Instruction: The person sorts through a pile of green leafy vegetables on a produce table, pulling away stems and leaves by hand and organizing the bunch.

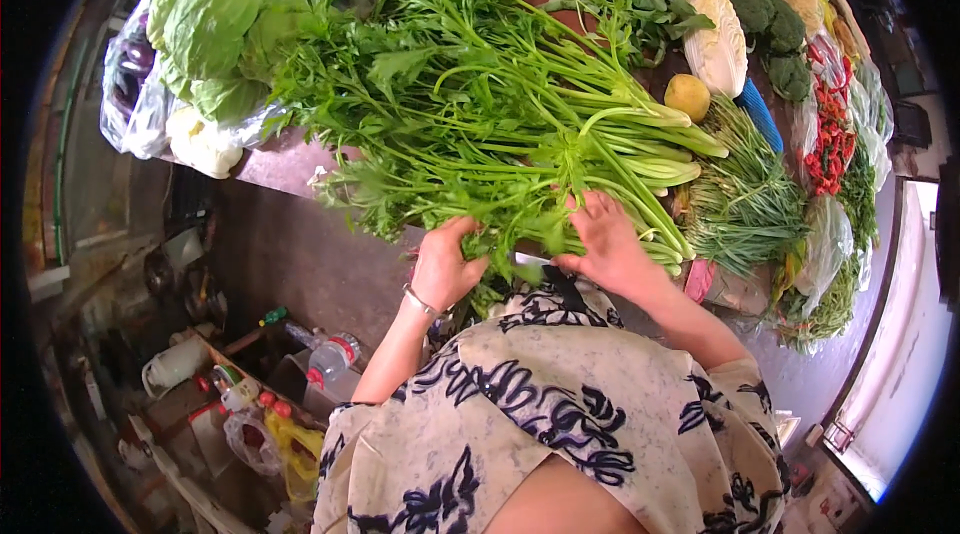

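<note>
A large heap of leafy celery (480, 99) lies across the table before me, its pale stalk ends to the right. At the heap's near edge, my left hand (446, 264) holds some celery leaves between thumb and fingers. My right hand (609, 241) grips celery stems a little farther right, with its fingertips partly hidden among the greens. Some leaves hang between the two hands, over the table's front edge, and look blurred. A metal bracelet (420, 299) circles my left wrist.
Lettuce heads (214, 24) sit at the left, above a white cauliflower (202, 140). To the right are a napa cabbage (716, 39), a round yellow potato (687, 97), thin green stems (739, 189), broccoli (750, 1) and red chili peppers (829, 133). A plastic bottle (332, 359) stands low at left.
</note>
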Tool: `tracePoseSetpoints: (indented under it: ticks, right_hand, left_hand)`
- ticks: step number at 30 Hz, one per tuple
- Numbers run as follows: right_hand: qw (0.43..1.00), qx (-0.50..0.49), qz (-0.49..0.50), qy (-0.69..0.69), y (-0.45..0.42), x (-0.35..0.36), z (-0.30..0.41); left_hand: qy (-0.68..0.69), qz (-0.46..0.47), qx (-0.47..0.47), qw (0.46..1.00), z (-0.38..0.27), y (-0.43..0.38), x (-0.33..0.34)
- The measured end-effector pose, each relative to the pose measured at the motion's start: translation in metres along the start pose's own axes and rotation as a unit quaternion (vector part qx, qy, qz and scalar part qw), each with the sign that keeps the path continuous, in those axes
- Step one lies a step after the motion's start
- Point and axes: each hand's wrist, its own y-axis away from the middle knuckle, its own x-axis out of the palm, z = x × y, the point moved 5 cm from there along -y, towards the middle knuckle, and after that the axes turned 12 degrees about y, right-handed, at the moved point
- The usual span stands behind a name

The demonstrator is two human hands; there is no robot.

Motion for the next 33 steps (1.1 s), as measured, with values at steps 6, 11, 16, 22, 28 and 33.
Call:
tracePoseSetpoints:
  ticks: [6, 11, 16, 22, 28, 33]
  right_hand:
    - [0.994, 0.019, -0.089, 0.058, -0.023, 0.012, 0.004]
    - [0.974, -0.018, -0.157, 0.163, -0.030, 0.011, -0.003]
    - [0.994, 0.020, -0.039, -0.097, -0.043, -0.040, -0.039]
    - [0.975, 0.043, 0.052, -0.212, -0.076, -0.120, -0.060]
    - [0.960, 0.075, 0.080, -0.259, -0.150, -0.073, -0.137]
    - [0.926, 0.077, 0.068, -0.363, -0.157, -0.066, -0.156]
  left_hand:
    - [0.046, -0.041, 0.053, 0.997, -0.013, -0.011, 0.008]
    - [0.093, -0.043, 0.076, 0.992, -0.019, -0.004, 0.005]
    - [0.097, 0.003, 0.111, 0.989, -0.027, 0.007, -0.004]
    - [0.096, -0.013, 0.081, 0.992, -0.021, 0.022, -0.013]
    - [0.143, -0.014, 0.069, 0.987, -0.011, 0.013, -0.001]
    - [0.166, 0.005, 0.047, 0.985, -0.009, 0.006, 0.003]
